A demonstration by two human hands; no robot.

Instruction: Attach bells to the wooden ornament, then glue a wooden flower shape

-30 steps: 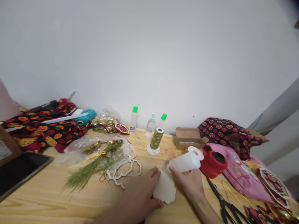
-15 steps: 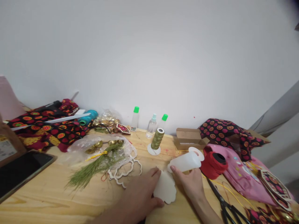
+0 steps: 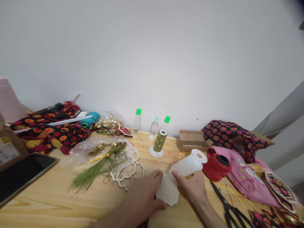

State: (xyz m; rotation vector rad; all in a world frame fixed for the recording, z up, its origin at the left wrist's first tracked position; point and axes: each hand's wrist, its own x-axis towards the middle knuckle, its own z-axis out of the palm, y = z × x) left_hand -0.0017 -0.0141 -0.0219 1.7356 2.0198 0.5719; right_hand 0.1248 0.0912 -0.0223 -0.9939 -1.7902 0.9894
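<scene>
The right hand is gripping a bottle slanting toward the scalloped piece, whose left side the left hand is clasping.

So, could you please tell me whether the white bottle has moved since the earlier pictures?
Yes, slightly: the white bottle has shifted left, away from the red spool.

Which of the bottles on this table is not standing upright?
The white bottle, held tilted in the right hand. The clear bottle and two green-capped bottles stand upright.
</scene>
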